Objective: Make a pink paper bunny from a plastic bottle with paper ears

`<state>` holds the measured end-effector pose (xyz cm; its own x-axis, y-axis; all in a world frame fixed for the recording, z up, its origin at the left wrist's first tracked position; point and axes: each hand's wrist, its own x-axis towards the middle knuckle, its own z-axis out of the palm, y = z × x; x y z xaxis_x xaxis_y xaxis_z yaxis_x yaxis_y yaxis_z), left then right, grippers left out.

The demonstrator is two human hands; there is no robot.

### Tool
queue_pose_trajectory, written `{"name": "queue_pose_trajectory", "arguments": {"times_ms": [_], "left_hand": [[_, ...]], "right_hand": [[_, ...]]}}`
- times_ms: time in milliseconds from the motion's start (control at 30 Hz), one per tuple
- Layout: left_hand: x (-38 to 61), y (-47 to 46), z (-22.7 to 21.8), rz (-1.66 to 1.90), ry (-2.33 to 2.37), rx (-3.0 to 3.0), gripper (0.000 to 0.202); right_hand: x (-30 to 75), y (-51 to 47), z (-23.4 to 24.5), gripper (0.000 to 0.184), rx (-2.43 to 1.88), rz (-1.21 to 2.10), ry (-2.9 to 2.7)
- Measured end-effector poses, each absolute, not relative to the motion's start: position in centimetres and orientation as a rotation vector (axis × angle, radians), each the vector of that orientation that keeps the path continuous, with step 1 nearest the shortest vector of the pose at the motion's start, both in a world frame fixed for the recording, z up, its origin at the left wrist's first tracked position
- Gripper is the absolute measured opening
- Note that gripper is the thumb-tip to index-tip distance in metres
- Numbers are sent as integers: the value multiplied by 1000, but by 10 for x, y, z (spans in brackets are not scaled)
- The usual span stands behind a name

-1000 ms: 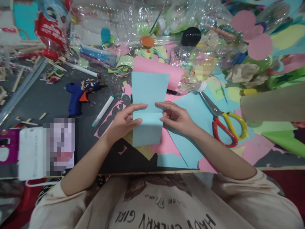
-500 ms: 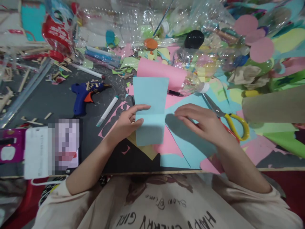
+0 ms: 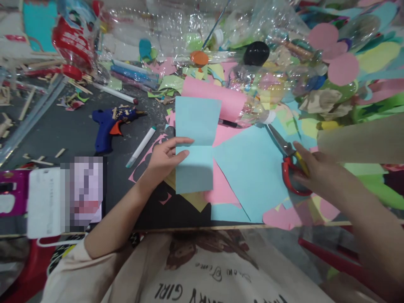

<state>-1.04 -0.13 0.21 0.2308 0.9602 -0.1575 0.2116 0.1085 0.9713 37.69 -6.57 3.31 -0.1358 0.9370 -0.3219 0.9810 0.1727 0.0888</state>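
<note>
A light blue sheet of paper [image 3: 195, 122] with a crease across its middle stands out in front of me. My left hand [image 3: 168, 158] grips its left edge at the crease, thumb on the near part and index finger on the far part. Over on the right, my right hand [image 3: 315, 168] has its fingers around the yellow handle of a pair of scissors [image 3: 286, 160]. The red handle shows below the hand, and the blades point away to the upper left. A larger blue sheet [image 3: 252, 168] lies flat between the hands.
A blue glue gun [image 3: 107, 128] and a white marker [image 3: 141, 147] lie to the left, near a phone [image 3: 86, 189]. A bottle wrapped in pink paper [image 3: 217, 99] lies beyond the creased sheet. Plastic bottles, paper scraps and wood bits crowd the back.
My right hand has moved right from beside the creased sheet to the scissors and closed on their handle. My left hand still holds the sheet, which has shifted slightly.
</note>
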Motion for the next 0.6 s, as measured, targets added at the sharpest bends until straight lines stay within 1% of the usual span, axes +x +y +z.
{"name": "queue_pose_trajectory", "arguments": {"times_ms": [67,200,333,433,533,600], "left_hand": [[-10,-1,2,853,1214,1323,24],[-11,-1,3,887,1219,1340,30],[-12,-2,3,846,1244,1398,33],[-13,-3,2,850,1227,1410,33],[-13,-3,2,846,1211,1411,32],[-13,-2,2,838,1221,1429,32]], "right_hand": [[371,-60,34,67,1862,-272,2094],[366,-56,36,55,1965,-321,2032],[370,-59,35,52,2058,-365,2017],[371,-56,40,47,2093,-445,1985],[374,-52,50,39,2104,-458,1954],[381,-52,54,34,2133,-570,1954]]}}
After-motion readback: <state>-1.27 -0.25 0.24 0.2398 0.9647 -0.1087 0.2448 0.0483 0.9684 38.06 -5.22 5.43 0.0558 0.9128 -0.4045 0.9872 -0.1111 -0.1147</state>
